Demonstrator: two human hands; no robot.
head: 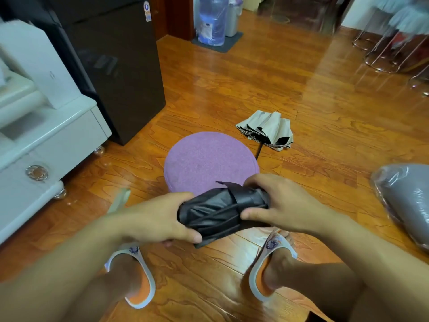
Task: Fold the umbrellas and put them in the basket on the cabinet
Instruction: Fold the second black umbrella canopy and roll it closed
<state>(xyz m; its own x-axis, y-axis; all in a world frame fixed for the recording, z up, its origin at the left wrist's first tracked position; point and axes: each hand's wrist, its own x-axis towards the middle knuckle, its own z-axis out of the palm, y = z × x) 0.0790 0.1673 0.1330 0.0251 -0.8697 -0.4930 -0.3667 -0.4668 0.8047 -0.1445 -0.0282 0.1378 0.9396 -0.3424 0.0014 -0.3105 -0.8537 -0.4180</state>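
Floor: glossy orange-brown wood planks (232, 94) across the whole room.
Black umbrella: collapsed black umbrella (220, 211), canopy gathered into a bundle, held level above the floor between the two feet; a black strap (243, 198) wraps around its right part.
Left hand: left hand (160, 219) curled around the umbrella's left end, thumb on the near side, fingers over the top.
Right hand: right hand (276, 201) gripping the right end, fingers arched over the top by the strap, thumb pressed on the near side.
Beige umbrella: beige umbrella (267, 131) lying on the floor beyond, canopy loose and unfolded, black lining and black shaft showing.
Purple mat: round purple mat (209, 159) on the floor, between the held umbrella and the beige one.
Slippers: white and orange slippers (137, 282) on both feet.
Left side: white cabinet (53, 140), with a dark refrigerator (123, 73) beside it.
Right edge: grey cushion (406, 201) in clear plastic wrap.
Background: blue water bottle (212, 19) on a grey mat.
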